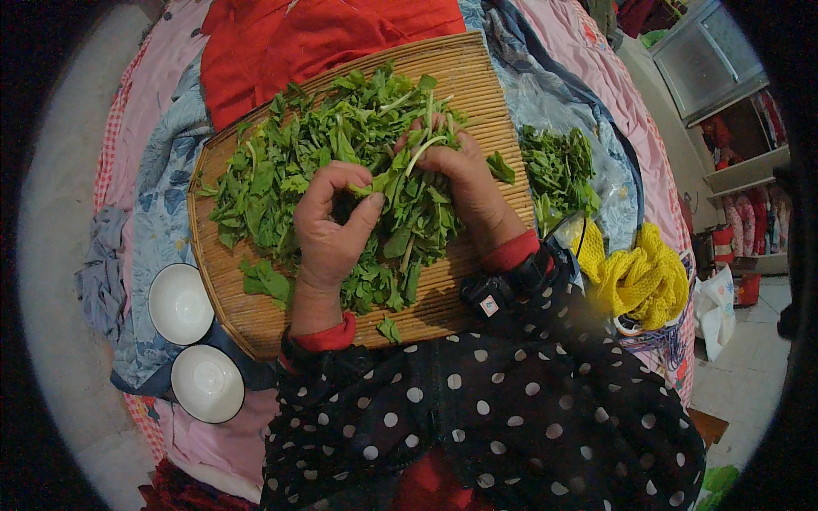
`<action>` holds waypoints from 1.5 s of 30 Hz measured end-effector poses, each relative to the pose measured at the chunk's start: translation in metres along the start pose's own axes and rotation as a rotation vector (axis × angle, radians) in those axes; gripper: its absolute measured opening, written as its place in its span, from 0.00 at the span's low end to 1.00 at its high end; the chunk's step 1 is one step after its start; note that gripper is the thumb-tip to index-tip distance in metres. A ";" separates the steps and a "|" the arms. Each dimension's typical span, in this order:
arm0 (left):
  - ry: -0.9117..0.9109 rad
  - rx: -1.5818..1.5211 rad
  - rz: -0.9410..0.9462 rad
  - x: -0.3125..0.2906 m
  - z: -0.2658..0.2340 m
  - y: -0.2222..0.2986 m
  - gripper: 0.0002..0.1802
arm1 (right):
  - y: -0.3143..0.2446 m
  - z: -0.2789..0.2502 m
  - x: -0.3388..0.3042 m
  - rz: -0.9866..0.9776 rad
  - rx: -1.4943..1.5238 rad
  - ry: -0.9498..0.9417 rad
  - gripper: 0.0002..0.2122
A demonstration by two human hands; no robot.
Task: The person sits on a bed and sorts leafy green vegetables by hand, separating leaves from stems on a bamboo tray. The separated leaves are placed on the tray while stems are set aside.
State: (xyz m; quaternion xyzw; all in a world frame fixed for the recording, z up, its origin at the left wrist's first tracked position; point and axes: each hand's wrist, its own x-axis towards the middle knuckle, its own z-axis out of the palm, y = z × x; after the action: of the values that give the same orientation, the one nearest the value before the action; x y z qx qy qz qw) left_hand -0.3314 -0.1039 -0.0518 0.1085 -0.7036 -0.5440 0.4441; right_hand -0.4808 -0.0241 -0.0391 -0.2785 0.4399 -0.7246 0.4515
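Note:
A large heap of leafy greens (281, 183) covers much of a woven bamboo tray (464, 72). Over the heap's near middle, my left hand (332, 221) pinches a leaf between thumb and curled fingers. My right hand (456, 162) is at the heap's right side, its fingers closed around a few leafy stems; a pale stem (420, 153) shows by its thumb. Part of those fingers is hidden behind the greens. Both hands are close together, with leaves between them. A few loose leaves (389, 330) lie on the tray near my body.
Two white bowls (207, 383) stand left of the tray on layered cloths. A second pile of greens (558, 166) lies right of it on clear plastic. Nearby is a yellow knitted cloth (648, 277). Red fabric (324, 43) spreads beyond the far edge. Shelves (750, 170) stand far right.

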 end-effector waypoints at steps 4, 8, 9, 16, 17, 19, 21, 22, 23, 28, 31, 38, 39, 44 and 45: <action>-0.011 -0.004 -0.017 -0.001 -0.001 0.000 0.11 | -0.001 0.000 0.000 0.005 -0.020 -0.007 0.15; -0.008 0.008 -0.046 -0.002 -0.001 0.001 0.12 | -0.001 0.000 0.000 -0.006 -0.016 -0.012 0.14; -0.006 0.012 -0.039 -0.002 -0.001 0.001 0.12 | 0.000 0.000 0.000 -0.011 -0.003 -0.008 0.13; 0.015 -0.012 -0.070 -0.002 0.001 0.001 0.12 | 0.001 -0.002 0.003 0.005 -0.016 -0.009 0.13; 0.018 -0.014 -0.077 -0.002 0.001 0.002 0.13 | 0.001 -0.002 0.003 0.004 0.003 -0.013 0.13; 0.030 -0.023 -0.125 -0.002 0.001 0.003 0.13 | 0.000 0.000 0.002 0.011 0.027 0.005 0.13; 0.049 -0.036 -0.210 -0.004 0.001 0.005 0.13 | -0.002 0.002 0.000 0.019 0.042 0.009 0.13; 0.049 -0.020 -0.190 -0.004 0.001 0.005 0.13 | -0.003 0.002 -0.001 0.020 0.054 0.006 0.13; 0.052 -0.005 -0.173 -0.003 0.001 0.005 0.13 | -0.003 0.003 -0.001 0.022 0.051 0.013 0.13; 0.022 0.040 -0.100 -0.001 0.001 0.005 0.09 | -0.003 0.002 0.000 0.004 0.067 0.000 0.13; 0.017 0.055 -0.069 0.000 0.001 0.005 0.09 | -0.001 0.001 0.002 0.001 0.031 0.002 0.14; 0.015 0.069 -0.051 0.001 0.001 0.006 0.08 | -0.001 0.002 -0.001 0.027 0.085 0.041 0.14; 0.018 0.065 -0.045 0.001 0.001 0.005 0.08 | -0.001 0.002 0.000 0.027 0.085 0.034 0.14; 0.025 0.067 -0.031 0.001 0.001 0.003 0.08 | -0.001 0.000 0.003 0.013 0.043 0.021 0.14; 0.026 0.073 -0.024 0.001 0.001 0.003 0.08 | -0.001 0.000 0.003 0.015 0.052 0.018 0.14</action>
State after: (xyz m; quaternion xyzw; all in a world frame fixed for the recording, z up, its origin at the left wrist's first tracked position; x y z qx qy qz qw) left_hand -0.3321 -0.1030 -0.0484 0.1400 -0.7158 -0.5218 0.4425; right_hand -0.4826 -0.0262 -0.0380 -0.2570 0.4269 -0.7349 0.4600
